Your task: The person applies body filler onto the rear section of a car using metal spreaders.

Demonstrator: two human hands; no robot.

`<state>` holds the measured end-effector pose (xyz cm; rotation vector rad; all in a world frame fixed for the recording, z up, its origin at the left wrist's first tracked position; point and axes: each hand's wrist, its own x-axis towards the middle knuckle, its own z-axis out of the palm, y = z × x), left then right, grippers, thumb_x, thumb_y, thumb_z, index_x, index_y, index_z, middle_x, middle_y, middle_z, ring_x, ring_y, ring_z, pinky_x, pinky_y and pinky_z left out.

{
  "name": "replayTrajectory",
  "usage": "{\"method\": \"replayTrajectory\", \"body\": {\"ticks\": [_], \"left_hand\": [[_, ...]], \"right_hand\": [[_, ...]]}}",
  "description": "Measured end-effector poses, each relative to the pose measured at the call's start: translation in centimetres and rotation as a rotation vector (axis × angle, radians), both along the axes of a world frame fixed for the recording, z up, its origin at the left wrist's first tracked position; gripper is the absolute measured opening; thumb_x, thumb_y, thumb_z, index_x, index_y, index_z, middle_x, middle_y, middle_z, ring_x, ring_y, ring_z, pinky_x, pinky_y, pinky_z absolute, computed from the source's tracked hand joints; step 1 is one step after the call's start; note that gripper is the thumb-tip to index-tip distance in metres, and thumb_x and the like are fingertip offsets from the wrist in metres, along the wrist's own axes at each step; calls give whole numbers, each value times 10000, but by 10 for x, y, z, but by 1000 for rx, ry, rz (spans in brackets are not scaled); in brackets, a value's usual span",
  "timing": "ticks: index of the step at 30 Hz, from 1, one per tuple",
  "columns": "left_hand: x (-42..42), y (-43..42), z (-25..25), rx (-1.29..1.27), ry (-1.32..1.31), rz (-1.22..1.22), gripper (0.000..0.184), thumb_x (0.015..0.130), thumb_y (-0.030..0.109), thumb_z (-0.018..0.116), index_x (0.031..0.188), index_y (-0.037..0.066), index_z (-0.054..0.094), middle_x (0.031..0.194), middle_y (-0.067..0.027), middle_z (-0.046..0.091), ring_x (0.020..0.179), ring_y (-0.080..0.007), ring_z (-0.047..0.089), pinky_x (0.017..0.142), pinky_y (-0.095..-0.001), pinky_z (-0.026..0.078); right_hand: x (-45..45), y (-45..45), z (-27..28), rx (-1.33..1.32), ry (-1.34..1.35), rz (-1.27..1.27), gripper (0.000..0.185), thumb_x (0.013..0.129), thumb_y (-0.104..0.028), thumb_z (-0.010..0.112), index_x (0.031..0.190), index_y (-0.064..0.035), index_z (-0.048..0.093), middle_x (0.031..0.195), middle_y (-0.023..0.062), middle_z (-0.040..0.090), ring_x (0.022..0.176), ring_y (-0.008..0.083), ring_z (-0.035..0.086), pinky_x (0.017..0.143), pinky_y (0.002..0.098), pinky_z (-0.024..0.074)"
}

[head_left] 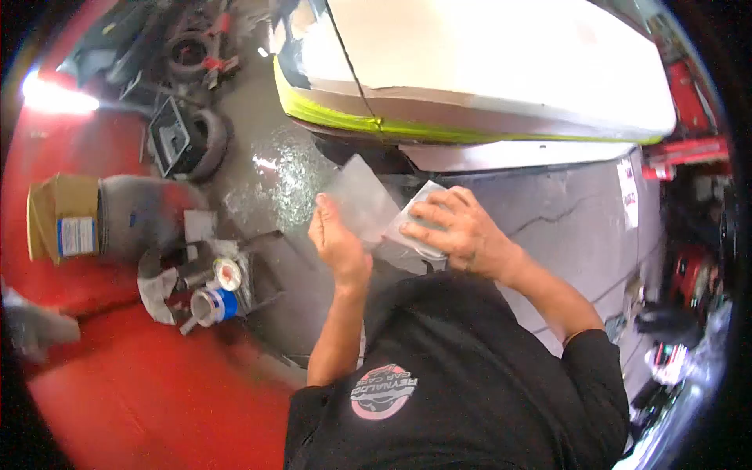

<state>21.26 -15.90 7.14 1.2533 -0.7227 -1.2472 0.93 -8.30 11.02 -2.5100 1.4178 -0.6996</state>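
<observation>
In front of my black shirt, my left hand (338, 241) is closed on a thin, pale, translucent sheet (362, 202), with the thumb upright at its left edge. My right hand (462, 231) has its fingers curled over a white, flat, layered pad (421, 210). The pad's left side meets the lower right edge of the sheet. What lies under my right palm is hidden. Just beyond both hands is a white and grey car body part (501, 55) with yellow-green tape (337, 116) along its lower edge.
At the left, a cart (262, 266) holds a blue-banded container (213, 305) and a round lid (226, 274). A cardboard box (66, 211) and red surface (157, 392) lie farther left. Tires (207, 145) stand at upper left. Red equipment (693, 149) is at the right.
</observation>
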Motion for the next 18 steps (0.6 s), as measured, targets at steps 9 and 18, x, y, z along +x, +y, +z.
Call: {"method": "replayTrajectory", "body": {"ticks": [9,18], "left_hand": [[83,-76,-5,332,656,-386,330,1042,298,598,1242,37,629,1183,-94,697,1041,-251,691,913,-414,567],[109,-84,26,103,507,-465,271,1034,195,601,1236,16,624,1148,-100,706,991,-235,707,886,-394,586]], "right_hand": [[116,-42,33,-72,-482,-159,473,806,-4,606,1258,-83,720,1335,168,641,1233,384,596,1059,483,467],[93,-11,-22,10,-9,-386,415,846,-41,585,1223,-123,737,1278,124,646,1195,350,600,1042,466,489]]}}
